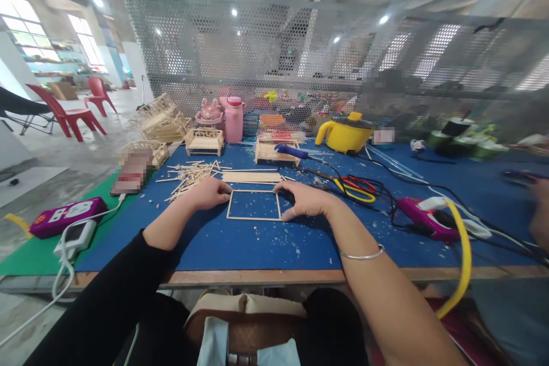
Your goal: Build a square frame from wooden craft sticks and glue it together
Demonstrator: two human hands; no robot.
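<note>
A rectangular frame of thin wooden sticks [254, 219] lies flat on the blue work mat [206, 246]. At its upper left corner, my left hand [209, 193] is closed, with curled fingers and thumb pinching the stick. My right hand [311, 200] spans the frame's right side, index finger at the upper corner and thumb at the lower one. Just behind the frame lies a row of parallel sticks [251, 176]. Loose sticks [193, 174] form a messy pile beyond my left hand. A blue-handled glue gun or soldering tool, its kind unclear [291, 151], rests behind my right hand.
Small finished stick beds [205, 142] stand at the back, near a pink thermos [234, 120] and a yellow electric pot [348, 132]. Cables and a purple power strip [429, 220] lie right. A phone [132, 171] lies left. Another person's hand [539, 206] shows far right.
</note>
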